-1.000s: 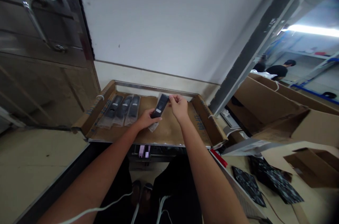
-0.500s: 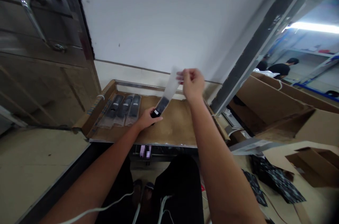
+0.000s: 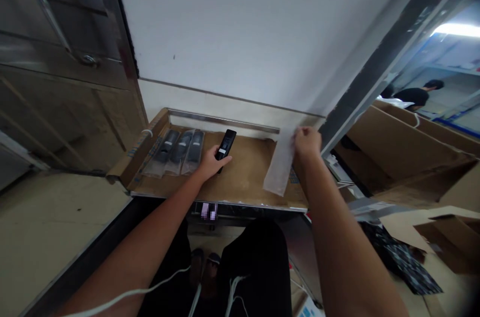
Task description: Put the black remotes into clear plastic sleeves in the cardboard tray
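Note:
My left hand (image 3: 213,162) is closed round the lower part of a black handheld device (image 3: 227,143) with a white label, which looks like a remote control. Over the right part of the cardboard-lined tray (image 3: 243,177), my right hand (image 3: 308,143) pinches the top of a long translucent sleeve (image 3: 279,167). No dark item shows inside this sleeve. Three similar dark devices in clear sleeves lie side by side at the tray's left: one on the left (image 3: 165,149), one in the middle (image 3: 180,151), one on the right (image 3: 195,149).
A metal door with a handle (image 3: 56,32) stands at the left. Large open cardboard boxes (image 3: 412,157) are at the right, with patterned dark bags (image 3: 405,259) below. Behind them is a person in dark clothing (image 3: 414,96). A white cord (image 3: 150,288) crosses my lap.
The sleeve has come off the black device and moved right and down with my right hand. The device stays in my left hand, now uncovered. The view has shifted slightly.

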`<state>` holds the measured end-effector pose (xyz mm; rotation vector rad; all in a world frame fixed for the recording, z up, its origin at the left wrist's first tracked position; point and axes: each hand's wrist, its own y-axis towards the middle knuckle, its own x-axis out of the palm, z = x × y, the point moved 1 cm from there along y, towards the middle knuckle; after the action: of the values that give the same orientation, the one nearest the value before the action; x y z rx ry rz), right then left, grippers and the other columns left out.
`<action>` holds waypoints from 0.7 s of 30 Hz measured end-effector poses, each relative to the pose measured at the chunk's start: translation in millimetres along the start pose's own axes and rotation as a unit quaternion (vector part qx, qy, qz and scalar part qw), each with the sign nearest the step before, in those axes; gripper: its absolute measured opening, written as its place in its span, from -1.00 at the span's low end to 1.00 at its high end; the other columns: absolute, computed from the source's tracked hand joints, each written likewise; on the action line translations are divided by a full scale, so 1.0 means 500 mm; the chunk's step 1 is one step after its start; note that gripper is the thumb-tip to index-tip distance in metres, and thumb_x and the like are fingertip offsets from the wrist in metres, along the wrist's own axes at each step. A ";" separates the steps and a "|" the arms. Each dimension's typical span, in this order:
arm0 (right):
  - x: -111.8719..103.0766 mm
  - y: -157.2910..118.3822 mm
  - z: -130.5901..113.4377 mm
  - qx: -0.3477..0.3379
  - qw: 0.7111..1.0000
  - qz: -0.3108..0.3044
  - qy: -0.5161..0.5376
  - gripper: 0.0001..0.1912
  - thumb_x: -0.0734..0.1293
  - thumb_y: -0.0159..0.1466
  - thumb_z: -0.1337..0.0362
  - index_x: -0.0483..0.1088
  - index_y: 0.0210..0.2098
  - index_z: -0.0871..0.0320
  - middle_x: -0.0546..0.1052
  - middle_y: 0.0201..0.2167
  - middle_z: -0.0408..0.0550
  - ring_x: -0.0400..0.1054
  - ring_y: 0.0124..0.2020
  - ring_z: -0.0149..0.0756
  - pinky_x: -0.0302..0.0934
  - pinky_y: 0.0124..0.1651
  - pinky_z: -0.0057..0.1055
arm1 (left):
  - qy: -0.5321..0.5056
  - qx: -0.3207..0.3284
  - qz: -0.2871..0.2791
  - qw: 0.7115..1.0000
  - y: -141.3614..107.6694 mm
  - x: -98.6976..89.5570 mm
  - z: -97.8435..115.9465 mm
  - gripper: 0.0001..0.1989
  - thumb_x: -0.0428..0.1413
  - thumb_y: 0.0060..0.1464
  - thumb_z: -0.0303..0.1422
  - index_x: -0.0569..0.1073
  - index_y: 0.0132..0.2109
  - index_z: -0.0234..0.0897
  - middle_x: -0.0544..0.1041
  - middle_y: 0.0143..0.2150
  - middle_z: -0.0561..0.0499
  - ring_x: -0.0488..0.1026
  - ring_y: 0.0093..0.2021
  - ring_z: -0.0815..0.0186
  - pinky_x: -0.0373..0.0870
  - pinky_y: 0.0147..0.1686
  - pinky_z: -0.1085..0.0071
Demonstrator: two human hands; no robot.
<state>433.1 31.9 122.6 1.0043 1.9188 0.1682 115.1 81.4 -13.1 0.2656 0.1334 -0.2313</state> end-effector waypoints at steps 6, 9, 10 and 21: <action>0.094 -0.068 0.030 0.027 0.986 -0.149 -0.067 -0.70 0.28 0.33 0.23 0.44 -0.03 0.28 0.58 -0.16 0.15 0.46 -0.11 -0.11 0.27 -0.01 -0.29 | 0.014 0.008 -0.008 1.000 0.001 0.003 -0.003 -0.56 0.31 -0.09 -0.17 0.45 -0.11 -0.31 0.49 -0.29 0.02 0.40 -0.31 0.32 0.30 -0.31 0.43; 0.110 -0.094 0.016 0.025 0.988 -0.104 -0.108 -0.54 0.16 0.40 0.19 0.28 0.18 0.37 0.51 0.01 0.30 0.40 0.04 -0.01 0.22 0.11 -0.19 | 0.017 0.005 -0.010 1.000 0.002 0.005 0.000 -0.58 0.31 -0.08 -0.18 0.45 -0.12 -0.32 0.50 -0.28 0.01 0.40 -0.30 0.32 0.30 -0.30 0.42; 0.119 -0.111 0.008 -0.002 0.987 -0.103 -0.127 -0.49 0.13 0.42 0.16 0.23 0.23 0.38 0.45 0.09 0.35 0.34 0.12 0.02 0.18 0.17 -0.15 | 0.022 0.005 -0.009 1.000 0.002 0.004 0.002 -0.59 0.30 -0.08 -0.18 0.45 -0.13 -0.32 0.50 -0.28 0.01 0.40 -0.30 0.31 0.31 -0.29 0.42; 0.225 -0.242 0.018 -0.073 0.924 -0.292 -0.237 -0.16 -0.13 0.41 -0.19 -0.15 0.45 0.27 -0.16 0.47 0.18 -0.40 0.47 -0.01 -0.42 0.42 0.12 | 0.023 -0.001 -0.017 1.000 0.001 0.001 0.002 -0.57 0.30 -0.05 -0.15 0.46 -0.10 -0.31 0.52 -0.24 -0.02 0.44 -0.26 0.28 0.33 -0.26 0.39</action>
<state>344.7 28.9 -17.2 0.2972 1.6382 -0.2542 116.0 81.4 -12.1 0.2671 0.1830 -0.2592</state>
